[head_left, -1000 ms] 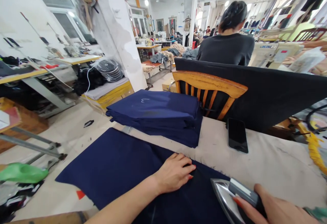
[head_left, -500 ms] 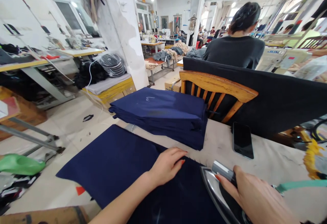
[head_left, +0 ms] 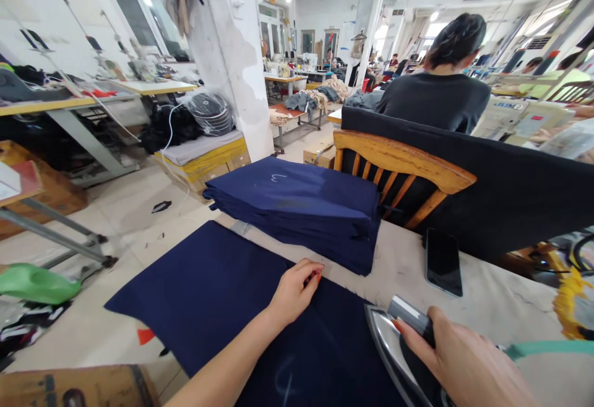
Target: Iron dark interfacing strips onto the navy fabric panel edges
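Note:
A navy blue cloth piece lies spread over the front of the pale covered table, with a white chalk mark near its lower edge. My left hand is at the cloth's far edge, fingers curled and thumb pressed to them; the pinched bit of edge is mostly hidden. On the right, my right hand wraps around the grey handle of a clothes iron. The iron's pointed metal tip rests at the cloth's right side; its rear is cut off by the frame. Behind the cloth sits a thick stack of navy cloth, its top chalk-marked.
A black phone lies on the table beyond the iron. A wooden chair draped with black fabric stands at the far edge, a seated person in front of it. A teal hose runs right from the iron.
My left hand has drawn slightly left along the cloth edge, and its flat fingers have curled together. The iron and my right hand stay nearly in place. The view has shifted a little.

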Available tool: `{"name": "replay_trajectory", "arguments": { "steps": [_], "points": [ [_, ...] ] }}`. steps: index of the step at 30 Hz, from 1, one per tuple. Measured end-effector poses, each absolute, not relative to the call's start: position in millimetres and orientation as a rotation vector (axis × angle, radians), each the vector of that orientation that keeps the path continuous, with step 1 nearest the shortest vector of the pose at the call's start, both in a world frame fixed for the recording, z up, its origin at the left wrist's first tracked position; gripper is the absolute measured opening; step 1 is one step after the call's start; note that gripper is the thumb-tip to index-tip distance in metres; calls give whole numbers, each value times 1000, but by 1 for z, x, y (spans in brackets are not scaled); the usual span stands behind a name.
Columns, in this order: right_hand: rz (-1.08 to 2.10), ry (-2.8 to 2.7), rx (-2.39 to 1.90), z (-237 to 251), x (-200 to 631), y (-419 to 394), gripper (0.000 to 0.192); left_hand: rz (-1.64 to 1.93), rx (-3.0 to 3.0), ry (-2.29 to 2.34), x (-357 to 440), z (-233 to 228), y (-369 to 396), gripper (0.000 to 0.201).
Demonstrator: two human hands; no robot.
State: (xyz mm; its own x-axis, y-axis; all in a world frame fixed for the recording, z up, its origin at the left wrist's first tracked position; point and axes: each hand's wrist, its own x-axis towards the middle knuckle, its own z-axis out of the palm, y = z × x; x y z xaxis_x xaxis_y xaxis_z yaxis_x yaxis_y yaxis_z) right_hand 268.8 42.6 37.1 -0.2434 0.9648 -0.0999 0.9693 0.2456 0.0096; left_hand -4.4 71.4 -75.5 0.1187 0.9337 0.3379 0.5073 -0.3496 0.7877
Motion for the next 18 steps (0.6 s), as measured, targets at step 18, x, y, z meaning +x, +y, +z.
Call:
{"name": "replay_trajectory", "arguments": {
  "steps": [18],
  "points": [
    [-177, 2538, 1662, 3, 270, 31, 15, 881, 2259, 1138, 24, -43, 54, 30]
  ]
}}
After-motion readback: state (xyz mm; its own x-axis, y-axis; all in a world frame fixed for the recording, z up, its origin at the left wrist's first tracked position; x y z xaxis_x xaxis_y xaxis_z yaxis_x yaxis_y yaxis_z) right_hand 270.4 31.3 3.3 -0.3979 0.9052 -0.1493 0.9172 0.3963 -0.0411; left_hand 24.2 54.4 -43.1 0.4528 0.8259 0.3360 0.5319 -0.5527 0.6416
